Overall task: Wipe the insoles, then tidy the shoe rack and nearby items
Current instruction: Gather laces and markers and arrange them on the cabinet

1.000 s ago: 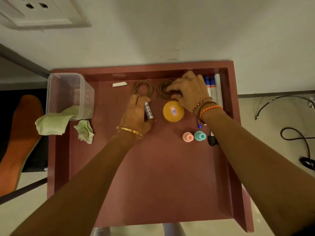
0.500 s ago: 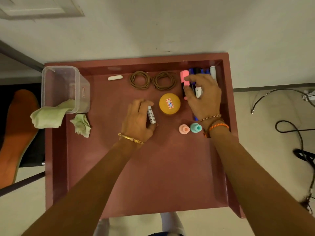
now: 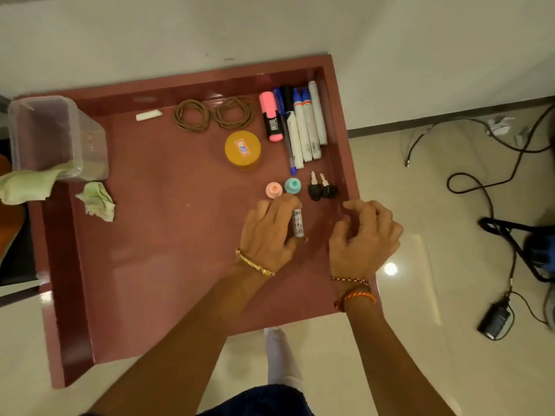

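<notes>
I look down on the maroon top of the shoe rack [image 3: 144,265]. My left hand [image 3: 268,232] grips a small white printed tube [image 3: 298,223], held just below a pink cap [image 3: 273,190] and a teal cap [image 3: 292,185]. My right hand [image 3: 365,238] hovers at the rack's right rim with its fingers loosely curled and nothing in it. Markers and pens [image 3: 300,124] lie in a row at the back right, with a pink highlighter [image 3: 271,115] beside them. Two keys [image 3: 321,187] lie right of the caps.
A yellow round tin [image 3: 242,149], two coiled brown laces [image 3: 192,115] and a white chalk piece [image 3: 148,115] lie towards the back. A clear plastic box [image 3: 57,136] with a green cloth [image 3: 28,183] stands left, a crumpled cloth [image 3: 97,199] beside it. Cables [image 3: 492,187] cross the floor right.
My right hand left the markers and drew back to the rack's right rim. My left hand carried the tube right and nearer, to below the caps. The view shifted right.
</notes>
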